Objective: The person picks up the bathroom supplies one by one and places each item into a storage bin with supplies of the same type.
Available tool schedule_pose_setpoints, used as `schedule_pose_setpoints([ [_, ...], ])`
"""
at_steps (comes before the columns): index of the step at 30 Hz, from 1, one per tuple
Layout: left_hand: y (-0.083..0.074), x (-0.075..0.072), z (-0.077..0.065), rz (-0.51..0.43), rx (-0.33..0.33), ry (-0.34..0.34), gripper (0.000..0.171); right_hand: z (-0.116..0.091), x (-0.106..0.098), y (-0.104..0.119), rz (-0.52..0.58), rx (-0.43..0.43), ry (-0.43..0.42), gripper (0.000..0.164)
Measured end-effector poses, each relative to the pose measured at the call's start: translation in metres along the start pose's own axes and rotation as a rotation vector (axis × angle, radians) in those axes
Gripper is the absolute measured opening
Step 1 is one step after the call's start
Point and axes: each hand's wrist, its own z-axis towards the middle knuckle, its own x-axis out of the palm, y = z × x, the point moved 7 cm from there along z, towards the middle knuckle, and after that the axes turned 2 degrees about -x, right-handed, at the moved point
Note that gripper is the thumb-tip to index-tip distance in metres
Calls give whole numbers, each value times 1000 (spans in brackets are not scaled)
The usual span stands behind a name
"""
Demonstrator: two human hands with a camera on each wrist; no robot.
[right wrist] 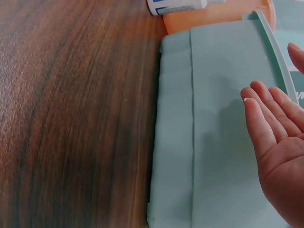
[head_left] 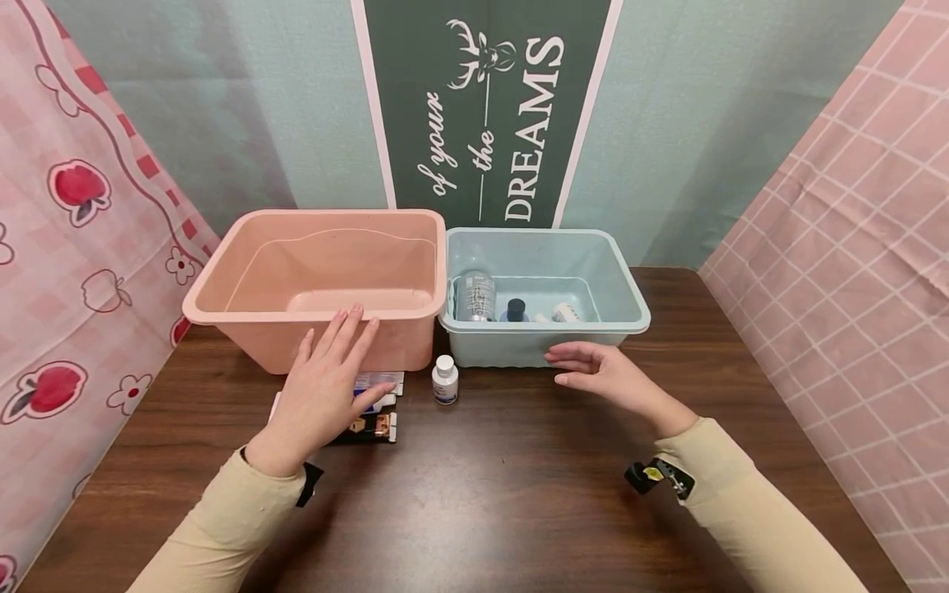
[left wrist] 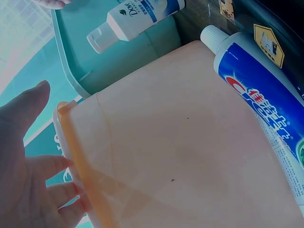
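My left hand point(head_left: 324, 389) reaches over the front of the pink bin point(head_left: 348, 316), fingers spread and nearly straight. In the left wrist view its fingertips are at the bin's rim, and nothing is in its grasp. Below that hand lie a blue-and-white Crest toothpaste tube point(left wrist: 259, 97) and a black package point(head_left: 381, 427), partly hidden by it in the head view. A small white Dove bottle point(head_left: 445, 380) stands upright between the bins' fronts. My right hand point(head_left: 608, 375), holding nothing, hovers by the front wall of the light blue bin point(head_left: 541, 346), its fingers slightly bent.
Inside the blue bin lie a clear bottle point(head_left: 476, 296), a dark-capped bottle point(head_left: 515, 310) and a small white container point(head_left: 567, 313). Both bins stand side by side at the back of the brown wooden table point(head_left: 489, 494). Curtains hang behind and at both sides.
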Motion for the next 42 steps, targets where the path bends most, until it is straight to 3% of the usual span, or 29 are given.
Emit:
schedule_pose_setpoints([
  [42,-1,-1,-1,-2,4,-7,82,34,45,-12,33,-42,67,45],
])
